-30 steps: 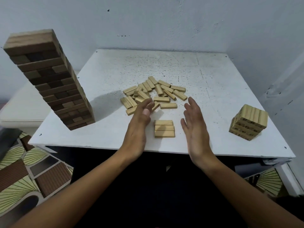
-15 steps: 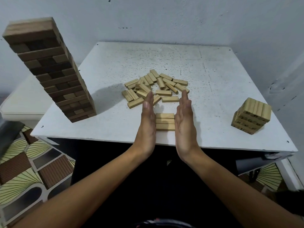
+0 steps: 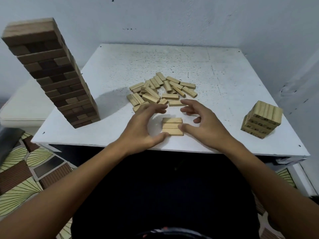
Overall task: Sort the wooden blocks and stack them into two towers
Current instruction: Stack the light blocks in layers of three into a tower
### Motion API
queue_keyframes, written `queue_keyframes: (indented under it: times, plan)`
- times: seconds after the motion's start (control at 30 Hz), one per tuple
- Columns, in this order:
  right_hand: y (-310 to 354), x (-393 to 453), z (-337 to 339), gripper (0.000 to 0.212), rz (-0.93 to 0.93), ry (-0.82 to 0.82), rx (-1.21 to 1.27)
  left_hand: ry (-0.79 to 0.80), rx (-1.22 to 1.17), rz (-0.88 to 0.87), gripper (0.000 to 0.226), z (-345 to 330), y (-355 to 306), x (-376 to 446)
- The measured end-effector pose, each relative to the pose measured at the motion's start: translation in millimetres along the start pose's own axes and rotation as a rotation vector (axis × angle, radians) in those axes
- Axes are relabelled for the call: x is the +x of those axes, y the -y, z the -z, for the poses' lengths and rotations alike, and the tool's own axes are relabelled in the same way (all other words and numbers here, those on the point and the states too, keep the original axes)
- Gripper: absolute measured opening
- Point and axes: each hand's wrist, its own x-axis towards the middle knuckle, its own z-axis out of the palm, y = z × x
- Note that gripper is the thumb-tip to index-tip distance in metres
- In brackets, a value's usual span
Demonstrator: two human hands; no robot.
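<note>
Three light wooden blocks (image 3: 172, 125) lie side by side in a flat row near the table's front edge. My left hand (image 3: 143, 128) curves around the row's left side, thumb touching the nearest block's left end. My right hand (image 3: 202, 123) curves around the right side, thumb against the right end. Both hands have fingers spread and hold nothing. Behind them lies a loose pile of light blocks (image 3: 162, 93). A tall tower of dark brown blocks (image 3: 51, 75) stands at the left. A short stack of light blocks (image 3: 262, 120) stands at the right.
The white speckled table (image 3: 172, 62) sits in a corner, with a grey wall behind and to the right. A pale cushioned seat (image 3: 24, 107) is left of the table. Patterned floor tiles (image 3: 19, 173) show below it.
My hands were flat and pressed against the two ends of the three-block row. Now they have opened into curved shapes, fingers spread above the row, thumbs at its ends.
</note>
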Motion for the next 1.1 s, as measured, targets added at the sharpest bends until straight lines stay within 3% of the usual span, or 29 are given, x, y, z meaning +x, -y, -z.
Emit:
queue_keyframes:
  times: [0.1,0.37,0.83,1.1]
  plan:
    - [-8,0,8,0.081,0.045,0.136,-0.111,0.107,0.078,0.000,0.067,5,9,2]
    - [-15,1,9,0.095,0.062,0.153,-0.137,0.089,0.010,-0.002,0.066,5,9,4]
    - [-18,0,7,0.085,0.147,0.095,-0.163,0.074,-0.008,-0.004,0.077,4,12,8]
    - [2,-6,22,0.086,0.268,-0.053,-0.195,0.044,-0.151,-0.065,0.073,17,-10,28]
